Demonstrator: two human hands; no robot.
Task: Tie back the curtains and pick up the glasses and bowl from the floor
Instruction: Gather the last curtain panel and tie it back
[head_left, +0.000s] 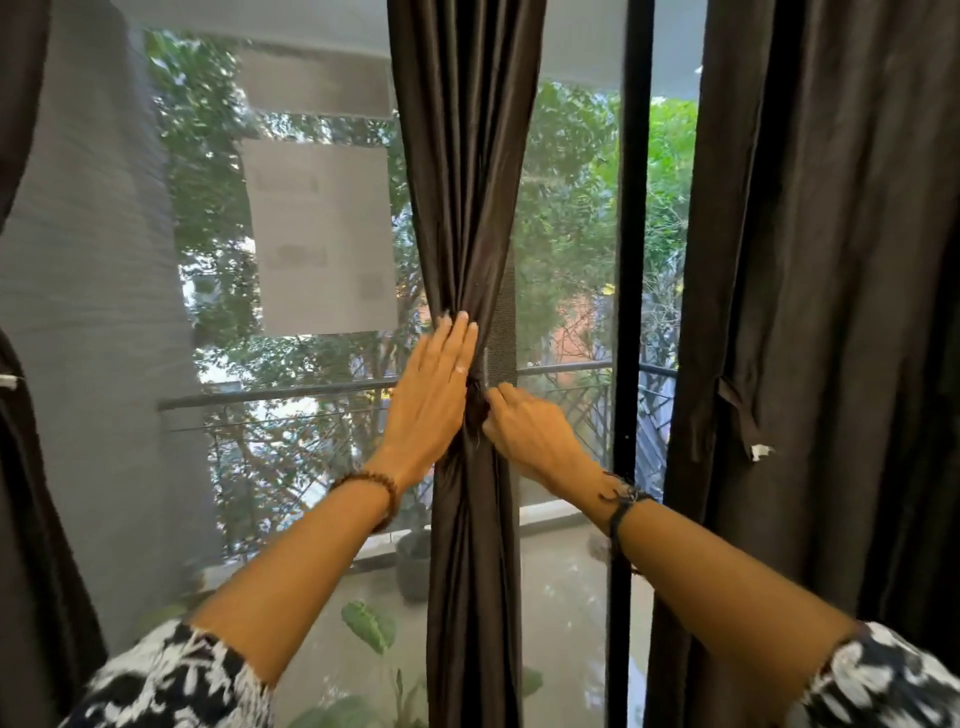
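Tie-back step under way — left hand (434, 387) flat, fingers straight, pressing the bunched dark brown satin curtain (465, 218) at mid-window, right hand (524, 428) pinching something small at the gather, likely the tie — next: fasten it.

The scene is being lit by daylight coming through the window glass (322, 234), leaving the dark curtain (467, 208) backlit and dim. Edges are being bent by wide-angle distortion, and the foliage (208, 130) is being smeared, possibly by motion blur.
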